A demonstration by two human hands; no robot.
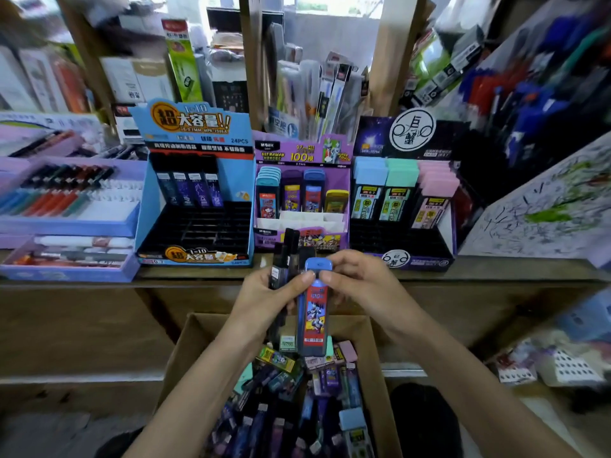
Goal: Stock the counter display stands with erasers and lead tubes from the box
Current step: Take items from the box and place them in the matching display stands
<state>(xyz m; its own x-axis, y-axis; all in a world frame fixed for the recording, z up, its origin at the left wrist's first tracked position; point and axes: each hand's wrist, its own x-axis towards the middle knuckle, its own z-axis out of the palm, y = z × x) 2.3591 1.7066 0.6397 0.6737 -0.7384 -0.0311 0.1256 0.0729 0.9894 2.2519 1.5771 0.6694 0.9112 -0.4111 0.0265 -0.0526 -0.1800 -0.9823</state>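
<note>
Above the box [185, 328], your left hand [264, 292] and right hand [360, 279] pinch the blue lead tube [312, 319] near its cap, the left also gripping dark tubes [286, 256]; probably light, stiff, slick, so hold its flat sides.

Three display stands [302, 206] sit side by side on the counter [496, 269], behind the box [185, 352] of tubes.

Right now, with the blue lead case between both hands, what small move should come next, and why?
Probably the right hand should lift the blue lead case to the purple stand, into its matching blue column; the left hand grips black tubes.
</note>
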